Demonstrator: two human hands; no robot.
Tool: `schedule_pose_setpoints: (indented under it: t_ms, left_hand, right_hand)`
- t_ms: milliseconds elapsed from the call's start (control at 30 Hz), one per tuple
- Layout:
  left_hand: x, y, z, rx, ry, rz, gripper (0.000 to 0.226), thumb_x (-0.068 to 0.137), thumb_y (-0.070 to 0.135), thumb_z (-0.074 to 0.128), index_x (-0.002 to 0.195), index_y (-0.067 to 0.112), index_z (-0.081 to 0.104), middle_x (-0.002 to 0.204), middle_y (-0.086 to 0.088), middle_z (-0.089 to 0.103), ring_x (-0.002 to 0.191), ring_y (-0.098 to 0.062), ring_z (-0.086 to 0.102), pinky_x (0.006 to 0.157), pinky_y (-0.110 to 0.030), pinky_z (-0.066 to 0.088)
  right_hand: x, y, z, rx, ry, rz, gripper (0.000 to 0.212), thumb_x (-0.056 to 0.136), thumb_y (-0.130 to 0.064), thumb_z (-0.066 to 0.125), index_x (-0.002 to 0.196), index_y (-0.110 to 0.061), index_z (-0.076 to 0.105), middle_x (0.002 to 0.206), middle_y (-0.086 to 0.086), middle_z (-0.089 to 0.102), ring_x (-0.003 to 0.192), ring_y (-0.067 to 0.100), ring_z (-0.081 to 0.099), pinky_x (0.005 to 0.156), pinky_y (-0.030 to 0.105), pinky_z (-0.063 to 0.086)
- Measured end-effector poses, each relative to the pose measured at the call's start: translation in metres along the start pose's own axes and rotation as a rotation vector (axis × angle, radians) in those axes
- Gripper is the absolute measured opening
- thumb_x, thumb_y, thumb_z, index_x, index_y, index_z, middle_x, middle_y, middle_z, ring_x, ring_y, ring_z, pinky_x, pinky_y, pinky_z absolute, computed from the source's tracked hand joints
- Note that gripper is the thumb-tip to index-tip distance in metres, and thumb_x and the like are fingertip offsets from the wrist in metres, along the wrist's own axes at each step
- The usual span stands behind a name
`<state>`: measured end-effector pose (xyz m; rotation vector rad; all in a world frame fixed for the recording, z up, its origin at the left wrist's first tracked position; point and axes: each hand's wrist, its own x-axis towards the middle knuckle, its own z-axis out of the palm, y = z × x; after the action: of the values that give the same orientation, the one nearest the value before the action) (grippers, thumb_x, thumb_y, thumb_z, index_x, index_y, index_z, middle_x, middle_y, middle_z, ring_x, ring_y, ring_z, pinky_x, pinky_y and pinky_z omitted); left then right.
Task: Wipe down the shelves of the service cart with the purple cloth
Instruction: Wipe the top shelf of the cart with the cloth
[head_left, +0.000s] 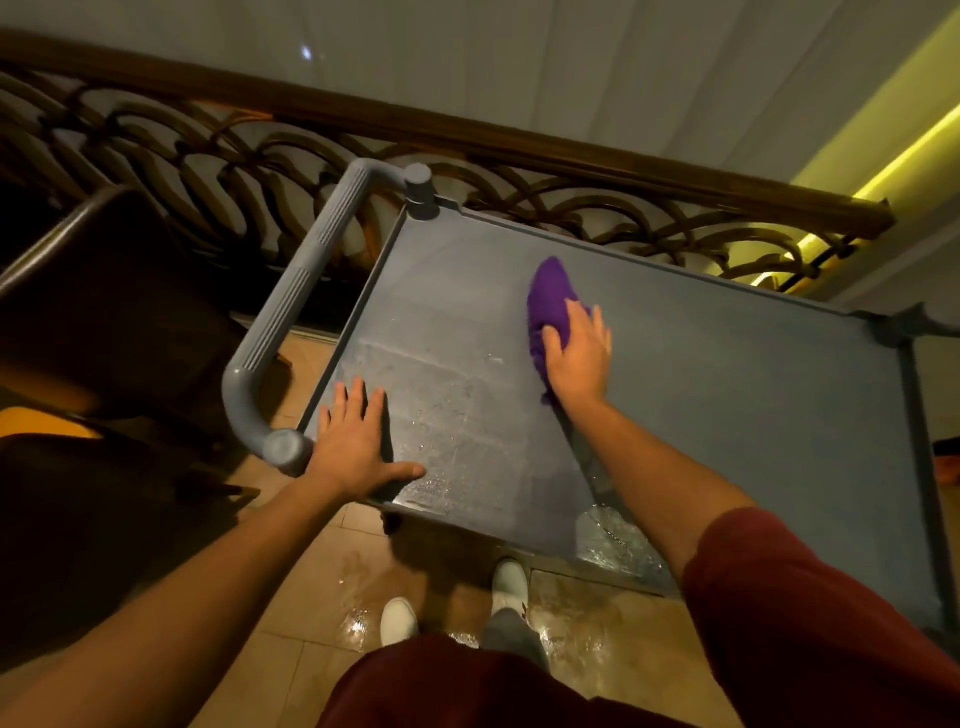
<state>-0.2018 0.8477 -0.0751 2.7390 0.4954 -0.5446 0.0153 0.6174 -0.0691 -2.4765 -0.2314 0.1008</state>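
The grey service cart's top shelf (727, 395) fills the middle of the head view, with wet streaks and droplets on its near left part. The purple cloth (549, 291) lies bunched on the shelf near its middle. My right hand (579, 358) presses flat on the cloth's near end, fingers spread over it. My left hand (356, 444) rests palm down, fingers apart, on the shelf's near left corner, holding nothing. The lower shelves are hidden under the top one.
The cart's grey push handle (306, 291) curves out at the left end. A dark ornate railing (208, 171) runs behind the cart. A dark chair (104, 322) stands to the left. The tiled floor (363, 618) by my white shoes is wet.
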Motion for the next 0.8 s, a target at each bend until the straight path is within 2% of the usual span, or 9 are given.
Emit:
schedule_pose_setpoints:
  t_ms: [67,133,233,400,500,633,733,800]
  left_hand:
    - [-0.006,-0.001,0.005,0.038,-0.029,0.002,0.139,0.061,0.094,0.053,0.160,0.015,-0.005,0.166,-0.018,-0.019,0.151,-0.042,-0.022,0.118,-0.060,-0.008]
    - [-0.004,0.000,0.008,0.085,-0.038,0.001,0.142,0.061,0.095,0.051,0.160,0.013,-0.009,0.165,-0.020,-0.023,0.149,-0.043,-0.025,0.118,-0.061,-0.009]
    - [-0.002,-0.002,0.009,0.084,-0.043,-0.008,0.144,0.060,0.095,0.052,0.160,0.013,-0.011,0.164,-0.021,-0.025,0.148,-0.043,-0.027,0.119,-0.061,-0.009]
    - [-0.002,0.000,0.010,0.098,-0.051,-0.027,0.144,0.059,0.094,0.054,0.159,0.014,-0.012,0.164,-0.020,-0.026,0.148,-0.042,-0.028,0.117,-0.060,-0.013]
    - [0.001,0.003,0.009,0.083,-0.086,-0.040,0.146,0.059,0.092,0.059,0.159,0.015,-0.013,0.163,-0.020,-0.027,0.147,-0.042,-0.029,0.116,-0.059,-0.014]
    - [0.001,0.006,0.004,0.061,-0.100,-0.055,0.146,0.059,0.088,0.065,0.159,0.013,-0.011,0.164,-0.022,-0.025,0.148,-0.044,-0.027,0.117,-0.061,-0.011]
    - [0.001,0.006,0.001,-0.059,-0.032,-0.033,0.135,0.064,0.082,0.069,0.161,0.013,0.004,0.167,-0.021,-0.015,0.152,-0.043,-0.018,0.120,-0.063,-0.005]
    - [0.001,0.001,0.001,-0.109,-0.029,-0.015,0.134,0.062,0.084,0.068,0.161,0.014,0.009,0.168,-0.019,-0.012,0.153,-0.042,-0.015,0.121,-0.062,-0.004]
  right_hand:
    - [-0.005,-0.019,0.014,0.067,-0.022,0.037,0.056,0.097,-0.018,0.060,0.151,-0.011,0.047,0.162,0.013,0.041,0.155,0.032,0.026,0.128,0.043,0.020]
    - [-0.016,-0.044,0.033,0.147,-0.057,0.028,0.052,0.093,-0.008,0.061,0.145,-0.011,0.055,0.158,0.012,0.046,0.153,0.031,0.032,0.127,0.043,0.022]
    - [-0.048,-0.064,0.055,0.227,-0.204,-0.131,0.046,0.088,-0.001,0.061,0.134,-0.010,0.066,0.149,0.013,0.057,0.146,0.030,0.044,0.126,0.045,0.027]
    - [-0.080,-0.037,0.034,0.058,-0.363,-0.385,0.043,0.086,-0.006,0.061,0.128,-0.015,0.069,0.142,0.006,0.063,0.139,0.025,0.051,0.123,0.048,0.033]
    - [-0.097,-0.013,0.008,-0.046,-0.405,-0.448,0.041,0.084,-0.007,0.061,0.124,-0.014,0.070,0.136,0.006,0.066,0.135,0.025,0.053,0.120,0.046,0.036]
    - [-0.139,-0.001,-0.007,-0.124,-0.381,-0.393,0.046,0.084,-0.015,0.064,0.129,-0.017,0.067,0.142,0.007,0.061,0.136,0.027,0.051,0.119,0.047,0.038]
    - [-0.145,-0.017,-0.010,-0.181,-0.304,-0.264,0.056,0.088,-0.020,0.065,0.143,-0.020,0.056,0.146,0.010,0.056,0.132,0.033,0.050,0.113,0.047,0.043]
    - [-0.153,-0.036,-0.003,-0.172,-0.234,-0.200,0.062,0.092,-0.031,0.066,0.150,-0.024,0.047,0.146,0.010,0.053,0.129,0.033,0.049,0.109,0.044,0.045]
